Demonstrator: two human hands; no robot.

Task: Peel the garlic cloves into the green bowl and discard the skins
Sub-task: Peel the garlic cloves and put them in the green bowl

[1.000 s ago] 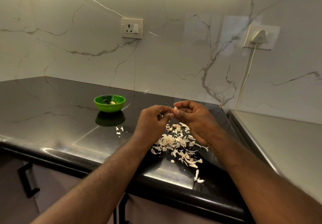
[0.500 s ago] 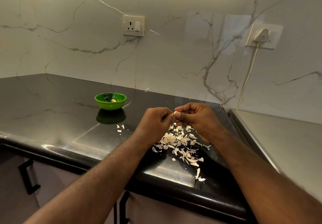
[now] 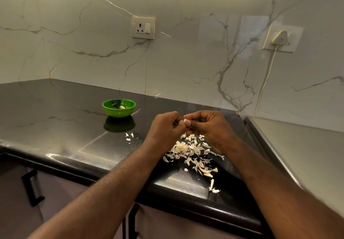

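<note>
Spanning most of your view is the black countertop [image 3: 55, 119], glossy, w/ a marble wall [image 3: 186, 62] behind it. On that wall: a socket [image 3: 143, 28] near center, and a 2nd one at right w/ a white plug [image 3: 278, 38] and cord in it. Your left hand [image 3: 164, 130] and right hand [image 3: 208, 127] meet above the counter, fingertips touching, both curled and pinching one garlic clove [image 3: 185, 120] between them. Directly below and toward you lies a pile of skins [image 3: 193, 153], w/ a few stray bits to its left. The green bowl [image 3: 119, 108] sits well apart on your left, upright, w/ a pale peeled clove [image 3: 122, 107] inside.
</note>
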